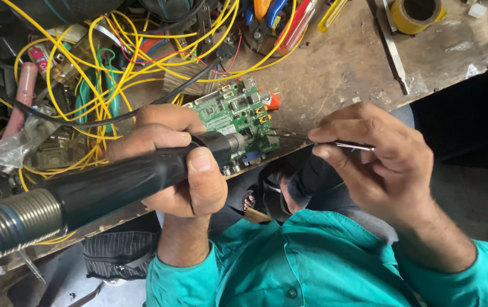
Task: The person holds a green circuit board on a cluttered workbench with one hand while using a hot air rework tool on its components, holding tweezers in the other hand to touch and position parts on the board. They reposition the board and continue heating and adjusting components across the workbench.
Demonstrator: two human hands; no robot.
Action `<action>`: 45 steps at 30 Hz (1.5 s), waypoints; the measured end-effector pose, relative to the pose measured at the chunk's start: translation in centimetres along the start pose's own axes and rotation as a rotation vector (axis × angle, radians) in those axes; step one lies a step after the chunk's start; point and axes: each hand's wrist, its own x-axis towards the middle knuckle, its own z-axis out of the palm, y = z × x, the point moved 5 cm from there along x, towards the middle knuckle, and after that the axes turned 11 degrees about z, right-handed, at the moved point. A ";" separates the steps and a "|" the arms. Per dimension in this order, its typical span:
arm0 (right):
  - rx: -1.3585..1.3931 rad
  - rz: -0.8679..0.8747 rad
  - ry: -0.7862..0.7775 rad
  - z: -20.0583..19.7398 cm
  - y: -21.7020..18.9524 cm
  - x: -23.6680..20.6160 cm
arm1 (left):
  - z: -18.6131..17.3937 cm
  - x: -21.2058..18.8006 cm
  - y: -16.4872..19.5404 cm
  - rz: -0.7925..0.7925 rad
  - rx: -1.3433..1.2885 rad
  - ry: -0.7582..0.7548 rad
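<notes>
My left hand (178, 162) is clenched around the black handle of a hot-air tool (124, 182), fingers over the top and thumb along the near side. Its metal nozzle rests over the near edge of a green circuit board (235, 116), and a ribbed grey hose (8, 222) runs from the handle's rear toward the lower left. My right hand (377, 162) pinches thin metal tweezers (335, 143) between thumb and forefinger, their tips pointing left and reaching the right edge of the board, close to the nozzle. The board lies flat at the front edge of the worn wooden table (346, 68). Behind it sprawls a tangle of yellow wires (85, 74), with a black cable crossing them. A roll of yellow tape (417, 14) sits far back on the right, well apart from my hands. My teal sleeves (312, 267) fill the bottom of the view
</notes>
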 end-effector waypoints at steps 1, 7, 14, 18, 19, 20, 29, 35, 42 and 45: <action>0.010 0.007 -0.018 0.3 0.0 0.1 | -0.1 0.1 -0.1 0.004 0.003 0.002; -0.082 -0.047 -0.065 1.2 -0.3 0.5 | 0.0 0.1 0.0 -0.003 -0.009 -0.015; 0.032 0.067 -0.086 1.0 0.6 0.4 | 0.1 0.2 0.0 0.038 0.012 -0.015; 0.013 0.025 -0.069 0.9 1.4 0.3 | 0.3 0.2 -0.1 0.085 0.009 -0.022; 0.025 0.007 -0.063 1.1 1.5 0.2 | 0.3 0.2 0.0 0.105 0.022 -0.040; 0.037 -0.012 -0.056 1.1 1.6 0.2 | 0.3 0.3 0.1 0.123 0.033 -0.051; 0.035 -0.044 -0.038 1.9 1.9 0.2 | 0.3 0.3 0.2 -0.027 -0.018 -0.054; 0.006 -0.067 -0.055 1.9 1.7 0.3 | 0.0 0.3 0.5 -0.026 0.011 -0.064; 0.066 -0.077 -0.053 2.2 1.4 0.7 | -0.3 0.1 2.0 -0.053 0.054 -0.164; 0.069 -0.081 -0.055 2.1 1.4 0.7 | 0.0 0.4 2.2 -0.019 0.059 -0.188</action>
